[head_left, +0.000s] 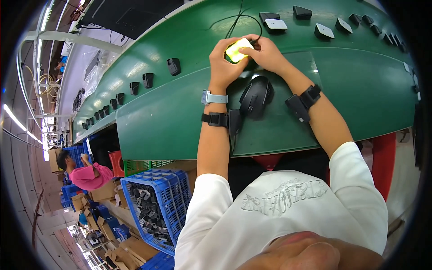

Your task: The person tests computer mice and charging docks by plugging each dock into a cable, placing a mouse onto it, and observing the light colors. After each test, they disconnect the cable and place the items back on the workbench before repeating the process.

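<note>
Head view: both hands, left [223, 63] and right [266, 54], closed around a glowing mouse [238, 49] mid-belt [180, 117].

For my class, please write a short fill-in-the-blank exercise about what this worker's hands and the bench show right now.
1. The left hand and right hand together hold a small device glowing ____.
2. Just below the hands lies a black computer ____ on the mat.
3. The conveyor belt is coloured ____.
4. The crate of dark parts is ____.

Missing words: yellow; mouse; green; blue
</note>
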Available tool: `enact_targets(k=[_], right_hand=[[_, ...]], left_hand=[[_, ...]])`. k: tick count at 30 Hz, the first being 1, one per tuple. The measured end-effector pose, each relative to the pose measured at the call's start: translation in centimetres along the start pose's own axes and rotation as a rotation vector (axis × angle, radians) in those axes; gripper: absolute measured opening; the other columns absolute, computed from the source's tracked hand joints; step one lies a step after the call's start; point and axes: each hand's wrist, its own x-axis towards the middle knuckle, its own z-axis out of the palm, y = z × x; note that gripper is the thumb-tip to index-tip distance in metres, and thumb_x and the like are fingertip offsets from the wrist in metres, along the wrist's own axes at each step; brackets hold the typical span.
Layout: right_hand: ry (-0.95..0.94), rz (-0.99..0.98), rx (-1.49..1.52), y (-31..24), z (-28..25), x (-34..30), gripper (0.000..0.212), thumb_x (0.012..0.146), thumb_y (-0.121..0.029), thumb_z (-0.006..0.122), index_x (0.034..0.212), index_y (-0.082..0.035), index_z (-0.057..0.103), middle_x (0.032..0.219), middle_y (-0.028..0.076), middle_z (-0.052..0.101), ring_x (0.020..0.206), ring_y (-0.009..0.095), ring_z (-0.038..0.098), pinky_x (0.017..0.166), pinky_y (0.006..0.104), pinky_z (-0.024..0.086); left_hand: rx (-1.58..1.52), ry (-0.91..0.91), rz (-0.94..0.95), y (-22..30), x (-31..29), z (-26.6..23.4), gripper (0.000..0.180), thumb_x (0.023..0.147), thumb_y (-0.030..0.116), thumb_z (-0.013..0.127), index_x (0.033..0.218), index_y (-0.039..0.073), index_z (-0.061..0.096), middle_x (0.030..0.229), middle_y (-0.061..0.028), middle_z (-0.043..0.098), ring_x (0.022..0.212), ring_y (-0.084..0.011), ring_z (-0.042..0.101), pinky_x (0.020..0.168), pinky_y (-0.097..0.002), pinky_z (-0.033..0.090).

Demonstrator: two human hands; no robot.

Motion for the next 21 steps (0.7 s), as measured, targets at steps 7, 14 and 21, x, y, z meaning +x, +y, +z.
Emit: enact_targets(k=[7,14,21], right_hand=[[-0.036,0.036,0.112,-0.9,-0.2,-0.3,0.032,0.091,-0.011,0.070,0.120,0.003,0.066,0.099,0.007,0.071,0.084,0.011,0.066,0.075,0.0264,0.055],[-0.031,0.053,0.130,-0.9,-0.1,-0.4,0.036,0.094,-0.018,0.073,0.124,0.000,0.064,0.103,0.005,0.070,0.086,0.009,0.064,0.074,0.0252,0.053],[-0.111,0.008,0.207,-1.5,-0.4,-0.5,0.035,0.095,-0.023,0.071,0.126,-0.006,0.066,0.111,0.001,0.067,0.085,0.008,0.062,0.076,0.0239,0.050]], left_hand=[[0.131,0.048,0.097,0.4,0.1,0.0,0.047,0.069,0.003,0.082,0.114,0.000,0.068,0.107,-0.0094,0.068,0.096,-0.0185,0.067,0.085,-0.0308,0.055],[0.036,0.071,0.055,0.5,0.0,0.1,0.045,0.072,0.000,0.081,0.115,0.001,0.069,0.106,-0.0080,0.068,0.099,-0.0190,0.067,0.089,-0.0317,0.055],[-0.401,0.080,-0.141,0.6,-0.2,0.0,0.039,0.077,0.000,0.079,0.114,-0.001,0.067,0.107,-0.0094,0.070,0.091,-0.0176,0.067,0.079,-0.0295,0.055]])
